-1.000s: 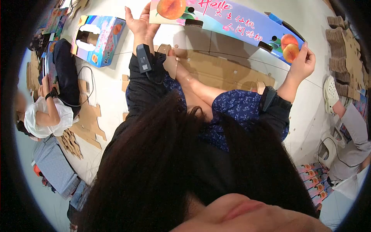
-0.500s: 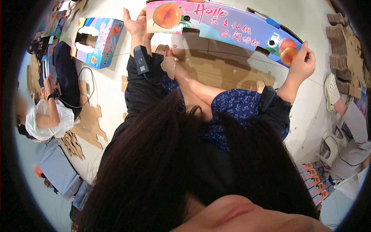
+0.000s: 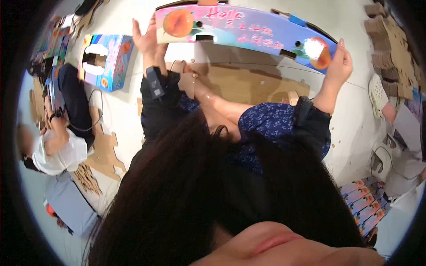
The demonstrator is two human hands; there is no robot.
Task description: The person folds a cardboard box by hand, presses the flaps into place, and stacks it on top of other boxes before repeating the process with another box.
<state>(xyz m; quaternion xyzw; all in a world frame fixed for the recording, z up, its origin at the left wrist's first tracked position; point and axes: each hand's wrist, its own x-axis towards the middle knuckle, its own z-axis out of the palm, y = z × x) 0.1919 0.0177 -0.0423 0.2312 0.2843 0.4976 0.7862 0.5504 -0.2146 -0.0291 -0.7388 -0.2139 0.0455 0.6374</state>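
Note:
A long printed cardboard peach box (image 3: 248, 33), with peach pictures and red lettering on its side, is held up between my two hands above the floor. At its left end, my left hand (image 3: 146, 41) presses against the cardboard, thumb stuck out and the other fingers partly hidden behind the box. My right hand (image 3: 340, 63) grips the right end with the fingers bent round the corner. Slots and round holes show along the printed side, and dark openings run along its upper edge.
A standing peach box (image 3: 116, 62) is on the floor to the left. Flat brown cardboard (image 3: 253, 82) lies beneath the held box. Stacked cardboard (image 3: 386, 57) stands at right, near printed flat pieces (image 3: 364, 201). A person in white (image 3: 60, 148) sits left; another person's shoe (image 3: 376, 95) is right.
The held peach box and both hands have shifted slightly left in view, and the box's left end sits a little lower. Both hands keep their hold. The surroundings shift somewhat with the camera.

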